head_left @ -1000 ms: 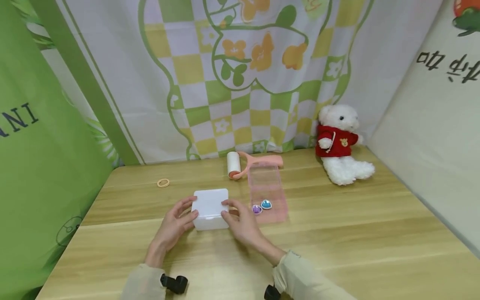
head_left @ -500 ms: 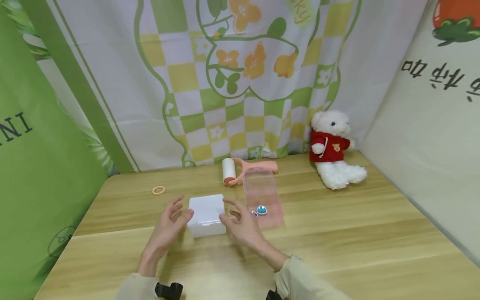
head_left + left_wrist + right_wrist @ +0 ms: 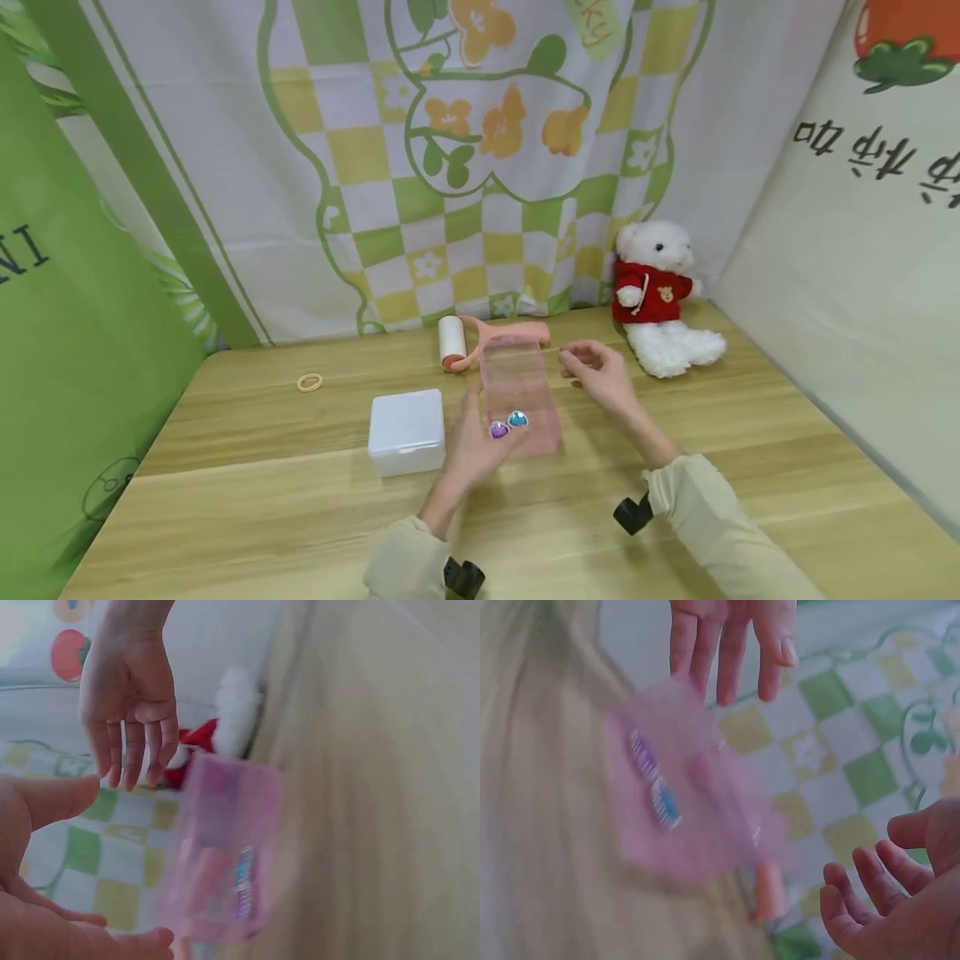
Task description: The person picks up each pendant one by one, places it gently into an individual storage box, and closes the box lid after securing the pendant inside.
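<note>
A translucent pink plastic case (image 3: pixel 542 429) lies on the table between my two hands. Toward its near end show a purple heart-shaped gem (image 3: pixel 498 430) and a blue one (image 3: pixel 517 420), both with sparkling rims; whether they lie in or on the case is unclear. My left hand (image 3: pixel 474 446) is at the case's left side, thumb and fingers spread, with nothing held. Right of the case, my right hand (image 3: pixel 603 383) hovers with loosely bent fingers and holds nothing; the right wrist view shows it apart from the case. A white lidded box (image 3: pixel 407 425) stands left of my left hand.
Behind the case lies a pink-handled lint roller (image 3: pixel 452 342). A white teddy bear (image 3: pixel 658 292) in a red hoodie sits at the back right. One small light-orange ring (image 3: pixel 310 382) lies at the left on the wooden table (image 3: pixel 262 517). Curtains close off the back and left.
Both hands have let go of the white box and moved right, to either side of the pink case. The white box stays on the table. The head view has shifted slightly.
</note>
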`<state>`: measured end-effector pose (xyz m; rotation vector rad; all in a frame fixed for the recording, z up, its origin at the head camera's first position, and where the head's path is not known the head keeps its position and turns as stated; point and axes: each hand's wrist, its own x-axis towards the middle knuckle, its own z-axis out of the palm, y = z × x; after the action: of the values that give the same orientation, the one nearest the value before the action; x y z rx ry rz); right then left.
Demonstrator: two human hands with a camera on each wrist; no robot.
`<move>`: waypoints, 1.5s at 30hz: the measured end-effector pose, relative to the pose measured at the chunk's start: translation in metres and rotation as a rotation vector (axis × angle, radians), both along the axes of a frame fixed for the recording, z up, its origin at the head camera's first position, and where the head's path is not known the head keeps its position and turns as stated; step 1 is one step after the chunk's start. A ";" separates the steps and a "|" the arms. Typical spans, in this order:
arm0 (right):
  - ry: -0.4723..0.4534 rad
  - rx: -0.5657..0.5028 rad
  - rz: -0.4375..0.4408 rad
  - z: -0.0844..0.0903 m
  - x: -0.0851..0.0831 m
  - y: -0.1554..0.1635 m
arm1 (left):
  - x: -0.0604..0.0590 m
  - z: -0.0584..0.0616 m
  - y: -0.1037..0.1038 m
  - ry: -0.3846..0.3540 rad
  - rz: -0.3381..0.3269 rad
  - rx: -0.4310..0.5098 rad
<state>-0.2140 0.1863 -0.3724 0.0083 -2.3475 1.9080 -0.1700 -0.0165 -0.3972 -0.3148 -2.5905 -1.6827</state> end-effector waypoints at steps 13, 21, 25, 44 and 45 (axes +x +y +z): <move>-0.245 -0.076 0.083 -0.034 -0.043 0.010 | -0.019 -0.030 0.001 -0.162 -0.016 0.136; -0.293 -0.126 0.116 -0.039 -0.055 0.008 | -0.021 -0.033 0.005 -0.174 -0.040 0.129; -0.335 -0.188 0.140 -0.039 -0.057 0.009 | -0.022 -0.032 0.005 -0.181 -0.041 0.127; -0.253 -0.134 0.229 -0.034 -0.055 0.007 | -0.025 -0.035 -0.003 -0.195 -0.014 0.137; -0.233 -0.106 0.234 -0.032 -0.053 0.006 | -0.026 -0.036 -0.003 -0.196 -0.008 0.140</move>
<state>-0.2669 0.1927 -0.4047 0.0566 -2.4827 2.2531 -0.1957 -0.0200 -0.4329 -0.1622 -2.5849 -1.9784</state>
